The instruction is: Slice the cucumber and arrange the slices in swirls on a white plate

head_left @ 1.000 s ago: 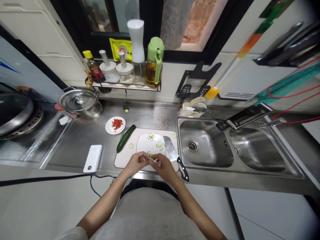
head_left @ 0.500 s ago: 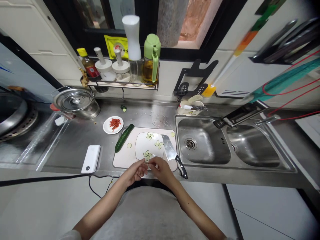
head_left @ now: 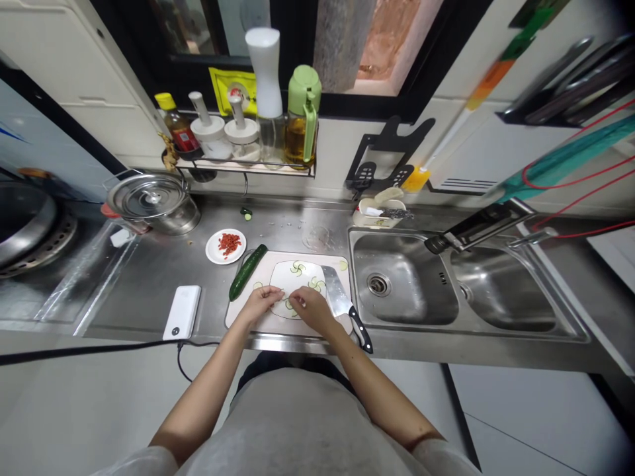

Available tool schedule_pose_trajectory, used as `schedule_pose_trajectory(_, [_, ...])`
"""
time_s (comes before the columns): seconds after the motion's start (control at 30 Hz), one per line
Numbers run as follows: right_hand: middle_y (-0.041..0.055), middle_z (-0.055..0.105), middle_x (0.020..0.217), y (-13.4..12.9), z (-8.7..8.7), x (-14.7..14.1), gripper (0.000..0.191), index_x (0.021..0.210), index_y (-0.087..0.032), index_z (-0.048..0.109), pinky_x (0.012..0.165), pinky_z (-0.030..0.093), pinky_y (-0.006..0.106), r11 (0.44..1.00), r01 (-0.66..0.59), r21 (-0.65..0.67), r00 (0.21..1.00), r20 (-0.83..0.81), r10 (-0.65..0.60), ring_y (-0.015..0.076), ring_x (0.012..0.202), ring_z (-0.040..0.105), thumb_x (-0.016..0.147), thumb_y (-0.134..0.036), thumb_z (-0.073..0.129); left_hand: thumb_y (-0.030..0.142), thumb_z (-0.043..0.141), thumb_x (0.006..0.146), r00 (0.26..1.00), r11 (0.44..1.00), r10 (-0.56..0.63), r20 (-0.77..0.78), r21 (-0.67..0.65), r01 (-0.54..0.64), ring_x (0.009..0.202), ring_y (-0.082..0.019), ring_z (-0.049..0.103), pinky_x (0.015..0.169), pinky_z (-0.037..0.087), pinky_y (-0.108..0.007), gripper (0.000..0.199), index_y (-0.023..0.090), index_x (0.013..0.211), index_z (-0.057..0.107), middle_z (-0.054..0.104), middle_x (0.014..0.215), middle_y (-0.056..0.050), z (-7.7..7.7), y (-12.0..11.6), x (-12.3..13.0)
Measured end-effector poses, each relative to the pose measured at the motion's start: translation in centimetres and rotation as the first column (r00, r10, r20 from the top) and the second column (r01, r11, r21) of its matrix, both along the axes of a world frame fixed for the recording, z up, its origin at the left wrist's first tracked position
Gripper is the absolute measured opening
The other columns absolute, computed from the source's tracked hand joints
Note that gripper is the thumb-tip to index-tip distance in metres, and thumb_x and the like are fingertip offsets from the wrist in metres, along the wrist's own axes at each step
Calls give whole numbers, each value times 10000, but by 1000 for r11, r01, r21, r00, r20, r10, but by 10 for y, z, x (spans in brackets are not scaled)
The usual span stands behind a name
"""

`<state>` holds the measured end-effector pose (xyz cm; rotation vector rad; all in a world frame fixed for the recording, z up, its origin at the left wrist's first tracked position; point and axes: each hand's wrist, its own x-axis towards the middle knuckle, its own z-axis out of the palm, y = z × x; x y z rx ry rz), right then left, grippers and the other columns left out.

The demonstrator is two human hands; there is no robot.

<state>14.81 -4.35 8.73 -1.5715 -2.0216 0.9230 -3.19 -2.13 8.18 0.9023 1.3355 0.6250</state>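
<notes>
Where hands (head_left: 262,303) hover: fingertips over the plate (head_left: 282,274), grip unclear.
Near swirl (head_left: 290,307): plate's near side, right hand (head_left: 312,309) closer.

Hands (head_left: 312,308) close together, fingers (head_left: 272,291) bent, forearms (head_left: 212,383) slanting

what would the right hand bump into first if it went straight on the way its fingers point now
Most likely the left hand, at its fingers, across a small gap above the white plate. Depth is unclear from one view, so the right hand might pass over or under it.
</notes>
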Motion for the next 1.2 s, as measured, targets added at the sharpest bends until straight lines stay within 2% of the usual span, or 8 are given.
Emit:
schedule_pose_trajectory(0.17, [35,638,877,27,-11,-13,201,876,-176,671,716,367,235,996,-63,-62,989,127,71,143,844,546,910,-245,486,510,794,505,997,985,-22,-80,170,35,605,-107,525,610,412,-242,458,143,734,645,634,669,-13,-18,21,-11])
schedule_pose_trajectory(0.4, [49,664,959,44,-21,-28,258,912,-169,679,633,328,229,984,-90,-152,953,273,130,144,844,560,921,-248,434,426,754,583,955,957,-64,-290,254,142,570,-112,533,580,413,-234,346,137,755,673,638,638,-8,-37,35,-19])
schedule_pose_trajectory(0.57, [64,677,982,52,-29,-36,291,940,-166,679,644,351,227,977,-80,-199,923,354,148,158,885,585,939,-264,405,366,700,655,901,931,-63,-430,299,208,602,-124,552,599,401,-236,257,152,797,691,667,689,-18,-44,43,-19])
schedule_pose_trajectory(0.77, [81,678,1020,58,-34,-41,306,995,-175,663,696,383,237,976,-21,-219,910,399,109,176,939,594,956,-284,380,316,673,709,802,900,-61,-594,315,302,629,-129,539,602,368,-241,193,182,844,709,657,742,-14,-52,48,-17])
schedule_pose_trajectory(1.2, [86,667,1010,54,-40,-48,258,1061,-181,585,702,397,259,975,65,-211,879,475,44,187,919,606,956,-281,371,243,635,756,732,856,-39,-681,355,376,680,-144,532,638,359,-252,115,202,846,692,593,764,-15,-52,49,-13])
